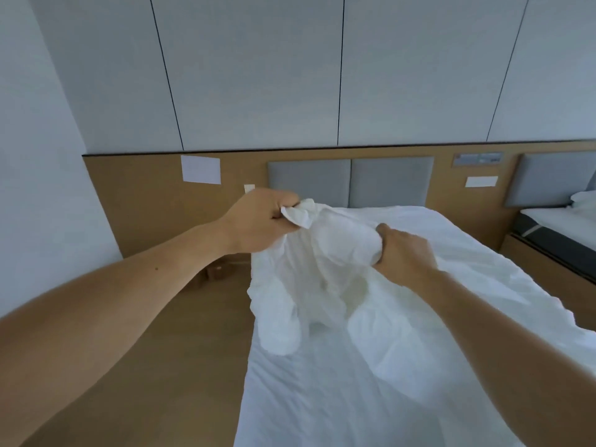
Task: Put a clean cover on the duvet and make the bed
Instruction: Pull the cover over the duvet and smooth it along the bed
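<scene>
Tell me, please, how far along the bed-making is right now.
Done: crumpled white duvet fabric lies spread up to the grey padded headboard. In hand: left hand and right hand each grip its bunched, lifted corner. Left: settling that corner and smoothing wrinkles; no pillow shows here.

Left hand [261,217]: raised, fingers [288,199] curled, pinching a corner of white bedding [338,243].
Right hand [404,250]: lower, gripping bunched bedding.
Arms [145,285]: bare, stretched forward.
</scene>
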Available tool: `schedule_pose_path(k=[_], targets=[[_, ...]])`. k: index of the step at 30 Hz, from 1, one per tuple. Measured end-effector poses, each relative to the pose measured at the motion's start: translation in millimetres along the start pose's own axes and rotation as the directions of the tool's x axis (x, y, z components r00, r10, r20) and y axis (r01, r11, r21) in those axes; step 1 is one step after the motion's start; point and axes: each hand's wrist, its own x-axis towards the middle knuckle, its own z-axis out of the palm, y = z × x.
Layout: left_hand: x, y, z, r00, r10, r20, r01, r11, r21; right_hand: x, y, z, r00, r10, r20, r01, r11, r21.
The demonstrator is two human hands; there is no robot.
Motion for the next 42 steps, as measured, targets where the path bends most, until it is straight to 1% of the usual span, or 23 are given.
schedule_pose_path(k=[1, 3, 5, 6, 7, 8, 9, 10, 11, 12, 13, 15, 18, 19, 23, 24, 27, 29, 31, 34, 36, 39, 42], targets=[[-4.7, 5.1, 2.4, 1.000, -0.001, 0.014, 0.001, 0.999, 0.035, 1.0, 5.6, -7.3, 1.000, 0.015, -0.015, -0.016, 0.999, -0.035], [-12.0, 17.4, 4.6, 1.000, 0.004, 0.013, -0.004, 1.000, 0.020, 7.7, 14.4, -38.6, 0.970, 0.089, -0.228, -0.081, 0.996, 0.045], [-16.5, 32.0, 2.9, 0.996, 0.078, -0.031, -0.078, 0.997, -0.005, 9.5, 18.1, -72.6, 0.870, 0.154, -0.469, -0.100, 0.985, 0.139], [-19.4, 38.8, 1.0, 0.989, 0.134, -0.068, -0.134, 0.991, 0.010, 6.0, 17.2, -80.3, 0.813, 0.187, -0.551, -0.071, 0.972, 0.226], [-23.1, 44.1, -0.8, 0.978, 0.188, -0.092, -0.186, 0.982, 0.029, -0.1, 13.9, -81.6, 0.778, 0.215, -0.590, -0.033, 0.952, 0.304], [-27.8, 47.4, -2.1, 0.974, 0.211, -0.085, -0.209, 0.977, 0.040, -9.1, 9.9, -76.4, 0.793, 0.222, -0.568, -0.010, 0.936, 0.351], [-34.8, 48.5, -1.5, 0.979, 0.200, -0.039, -0.198, 0.979, 0.040, -21.9, 6.7, -64.8, 0.861, 0.186, -0.473, -0.005, 0.934, 0.358], [-43.3, 47.1, 1.1, 0.985, 0.168, 0.043, -0.170, 0.985, 0.041, -34.4, 6.7, -48.0, 0.941, 0.118, -0.317, -0.015, 0.951, 0.309], [-53.6, 44.7, 5.0, 0.982, 0.125, 0.145, -0.135, 0.989, 0.062, -47.2, 8.1, -31.0, 0.991, 0.042, -0.131, -0.012, 0.975, 0.221], [-64.6, 42.0, 9.2, 0.967, 0.080, 0.244, -0.108, 0.989, 0.106, -59.7, 10.0, -17.9, 0.999, -0.013, 0.035, 0.009, 0.993, 0.118], [-75.0, 40.0, 13.0, 0.946, 0.040, 0.320, -0.091, 0.985, 0.146, -70.2, 12.0, -9.7, 0.991, -0.033, 0.130, 0.027, 0.998, 0.050], [-92.6, 38.8, 18.1, 0.922, 0.003, 0.387, -0.071, 0.984, 0.162, -85.8, 11.2, -9.6, 0.988, -0.022, 0.154, 0.011, 0.997, 0.072], [-119.1, 40.9, 20.2, 0.912, -0.001, 0.411, -0.034, 0.996, 0.079, -108.1, 4.4, -22.4, 0.995, 0.014, 0.098, -0.032, 0.982, 0.185], [-128.7, 41.4, 17.0, 0.913, 0.001, 0.407, -0.018, 0.999, 0.037, -118.7, 0.2, -26.6, 0.994, 0.009, 0.110, -0.033, 0.976, 0.217], [-155.0, 45.6, -1.9, 0.959, -0.021, 0.284, 0.052, 0.993, -0.104, -159.8, -23.3, -41.3, 0.963, -0.042, 0.265, -0.053, 0.938, 0.341], [-158.4, 48.4, -2.7, 0.966, -0.030, 0.255, 0.065, 0.989, -0.130, -166.1, -26.8, -43.3, 0.960, -0.053, 0.276, -0.050, 0.935, 0.351], [-161.5, 63.2, 5.8, 0.973, -0.040, 0.229, 0.075, 0.986, -0.149, -171.2, -23.8, -48.0, 0.988, -0.019, 0.151, -0.041, 0.923, 0.382], [-156.6, 70.3, 11.7, 0.973, -0.065, 0.223, 0.091, 0.990, -0.111, -171.0, -14.2, -44.5, 0.991, -0.020, 0.130, -0.021, 0.951, 0.308], [-146.2, 74.6, 15.7, 0.974, -0.106, 0.200, 0.122, 0.990, -0.065, -173.1, -2.7, -31.1, 0.982, -0.035, 0.186, -0.007, 0.976, 0.217], [-123.0, 83.1, 27.9, 0.979, -0.150, 0.139, 0.156, 0.987, -0.035, -180.3, 18.5, -5.1, 0.959, -0.046, 0.280, -0.046, 0.949, 0.313], [-103.1, 91.4, 37.7, 0.981, -0.176, 0.088, 0.176, 0.984, -0.003, -187.8, 37.2, 12.2, 0.914, -0.090, 0.396, -0.068, 0.928, 0.367], [-81.4, 93.5, 49.6, 0.970, -0.243, -0.014, 0.243, 0.970, 0.008, -193.7, 75.1, 47.1, 0.836, -0.069, 0.544, -0.144, 0.929, 0.340], [-86.0, 77.1, 62.0, 0.934, -0.348, -0.076, 0.348, 0.937, -0.017, -193.4, 104.5, 76.3, 0.814, -0.037, 0.580, -0.193, 0.924, 0.330]])
